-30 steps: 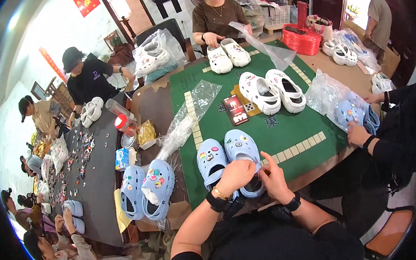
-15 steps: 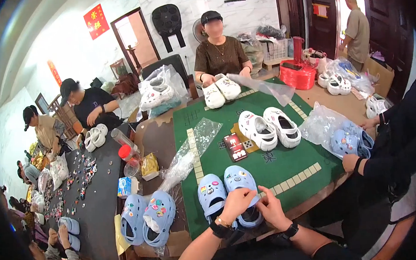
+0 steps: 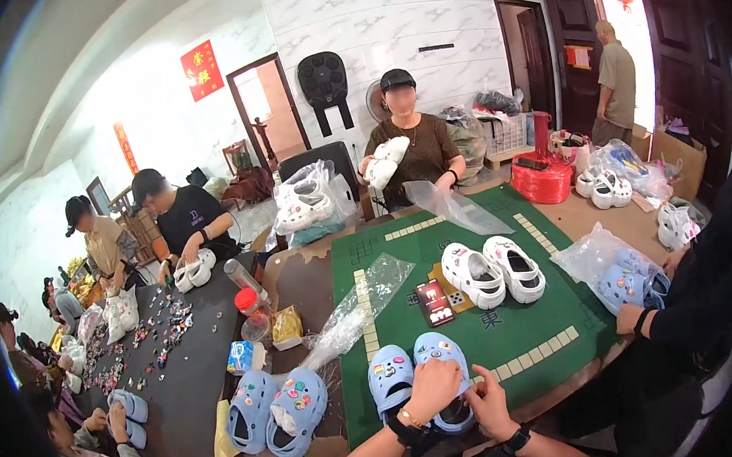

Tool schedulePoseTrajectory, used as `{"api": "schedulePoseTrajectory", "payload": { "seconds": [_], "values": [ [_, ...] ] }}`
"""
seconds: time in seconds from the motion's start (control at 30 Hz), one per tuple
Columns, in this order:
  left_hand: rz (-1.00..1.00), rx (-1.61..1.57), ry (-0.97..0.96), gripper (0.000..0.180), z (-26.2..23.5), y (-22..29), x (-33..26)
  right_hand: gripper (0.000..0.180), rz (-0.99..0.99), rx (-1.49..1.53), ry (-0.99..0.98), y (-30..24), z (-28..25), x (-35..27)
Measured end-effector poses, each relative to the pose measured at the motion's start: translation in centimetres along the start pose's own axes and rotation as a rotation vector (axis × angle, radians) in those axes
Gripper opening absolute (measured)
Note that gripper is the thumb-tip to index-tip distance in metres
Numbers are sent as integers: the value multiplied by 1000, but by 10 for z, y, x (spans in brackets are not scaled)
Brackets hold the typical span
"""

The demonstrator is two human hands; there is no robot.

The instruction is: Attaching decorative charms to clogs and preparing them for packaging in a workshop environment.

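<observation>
A pair of light-blue clogs stands in front of me at the near edge of the green table mat (image 3: 515, 337). Colourful charms decorate the toes of the left clog (image 3: 389, 371) and the right clog (image 3: 439, 351). My left hand (image 3: 437, 389) lies over the right clog's opening, fingers curled onto it and partly hidden. At that clog's right side my right hand (image 3: 490, 403) is closed, thumb and fingers at the rim by the heel strap. Another charm-covered light-blue pair (image 3: 296, 409) rests to the left, white stuffing in one shoe.
White clogs (image 3: 474, 276) and a black-and-red card (image 3: 434, 302) occupy the mat. A clear plastic bag (image 3: 366, 300) lies left. Across from me a person holds white clogs (image 3: 385, 164); at right, another's hand touches bagged blue clogs (image 3: 625, 284). Loose charms (image 3: 159, 333) cover the dark table.
The view has shifted, so the scene sits farther right and lower. The person opposite has lifted the white clogs off the table. My hands stay at the right blue clog, the left one closer to its toe.
</observation>
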State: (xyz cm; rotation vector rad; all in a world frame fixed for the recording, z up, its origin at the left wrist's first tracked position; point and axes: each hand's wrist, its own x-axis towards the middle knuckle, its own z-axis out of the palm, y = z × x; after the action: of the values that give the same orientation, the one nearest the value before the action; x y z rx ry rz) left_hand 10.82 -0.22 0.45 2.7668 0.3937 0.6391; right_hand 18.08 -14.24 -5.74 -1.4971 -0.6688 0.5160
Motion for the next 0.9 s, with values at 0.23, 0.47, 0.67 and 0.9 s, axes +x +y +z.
{"api": "schedulePoseTrajectory", "payload": {
  "seconds": [0.23, 0.47, 0.67, 0.9],
  "values": [
    [-109, -111, -212, 33, 3, -1, 0, 51, -38, -54, 24, -5, 1, -4],
    [-135, -334, -145, 24, 9, -3, 8, 52, 31, -39, 20, -10, -1, -1],
    [-195, -380, 16, 10, 8, 2, 10, 27, 88, 66, -97, -12, -24, -4],
    [-14, -381, 210, 7, 14, 1, 7, 14, 236, 525, -77, -24, -43, 0]
  ]
}}
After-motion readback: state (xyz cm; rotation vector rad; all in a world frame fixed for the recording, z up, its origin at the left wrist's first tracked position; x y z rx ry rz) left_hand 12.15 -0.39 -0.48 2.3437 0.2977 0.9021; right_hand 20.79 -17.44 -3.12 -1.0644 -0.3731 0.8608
